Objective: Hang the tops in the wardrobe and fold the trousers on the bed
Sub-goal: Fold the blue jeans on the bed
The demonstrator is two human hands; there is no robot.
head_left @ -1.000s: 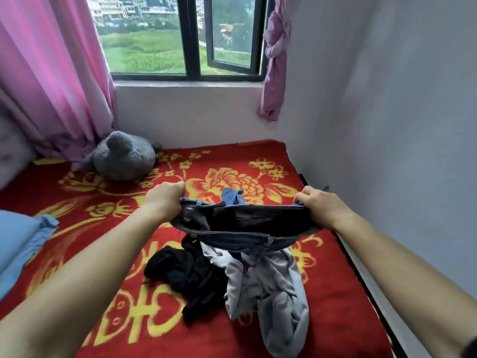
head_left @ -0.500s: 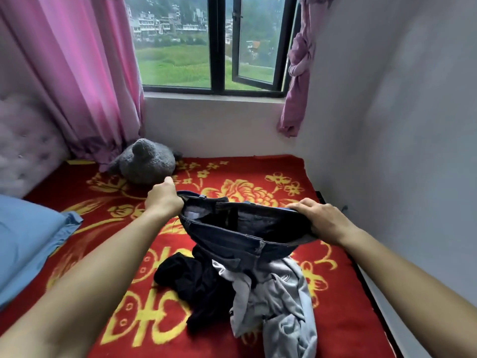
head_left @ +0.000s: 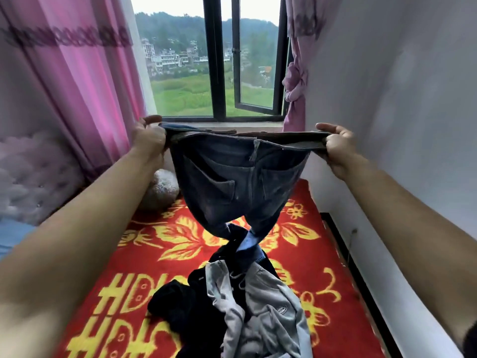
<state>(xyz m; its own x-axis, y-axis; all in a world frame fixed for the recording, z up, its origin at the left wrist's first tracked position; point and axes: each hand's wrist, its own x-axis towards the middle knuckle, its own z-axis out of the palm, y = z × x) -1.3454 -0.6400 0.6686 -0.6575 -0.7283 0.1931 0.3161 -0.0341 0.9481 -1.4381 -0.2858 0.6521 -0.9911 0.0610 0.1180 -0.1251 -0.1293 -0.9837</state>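
Both hands up in front of the window, jeans stretched between them by the waistband. Left hand is curled round the left end of the band, thumb on top. Right hand is clamped on the right end the same way, fingers wrapped under the fabric. Waistband is roughly level and pulled taut, with the back pockets facing the camera. The seat hangs clear above the bed, over the red blanket with the yellow floral print. The legs drop down, twist together and run into the clothes pile below. Can't tell if the leg ends are just lying on the pile or caught in it, since that spot is dark and overlapped. The pile sits near the middle of the blanket: grey garment on top and to the right, black garment touching it on the left and partly under it. Plush toy is on the blanket near the far edge, partly hidden behind the left forearm and the jeans. Pink curtain hangs on the left, with a padded headboard below it. Blue pillow is at the left edge. Tied-back curtain is beside the window on the right, against the plain wall.
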